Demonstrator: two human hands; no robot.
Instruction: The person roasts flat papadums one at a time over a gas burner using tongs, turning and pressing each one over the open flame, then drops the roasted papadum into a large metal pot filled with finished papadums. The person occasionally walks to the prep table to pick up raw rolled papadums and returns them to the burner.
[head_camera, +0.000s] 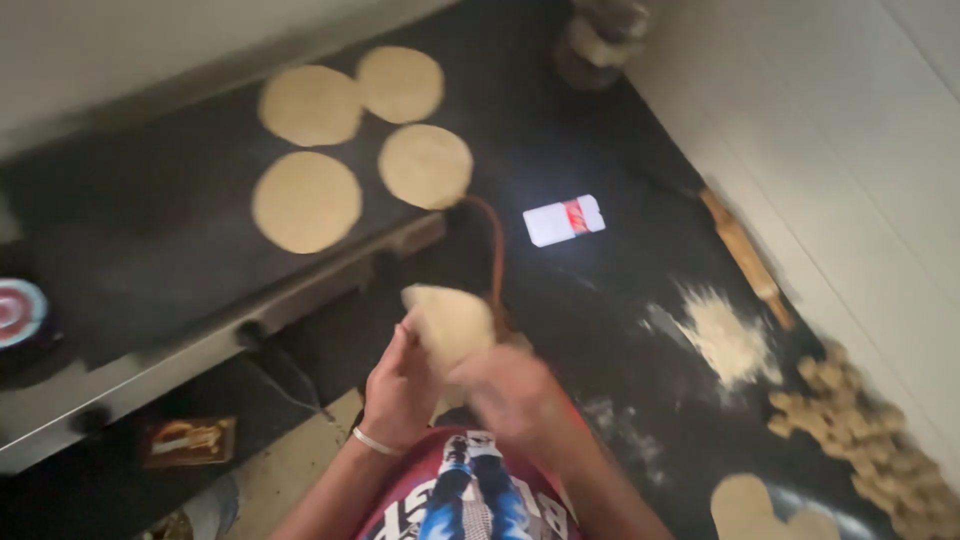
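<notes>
Head view shows the left hand (398, 385) and blurred right hand (510, 392) cupped around a flat dough round (450, 322), held just in front of the griddle (150, 250). Four dough discs (306, 201) lie on that griddle.

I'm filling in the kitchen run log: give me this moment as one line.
left hand: under dough round | right hand: on it, blurred | griddle: four flat rounds | counter: flour, rolling pin
</notes>
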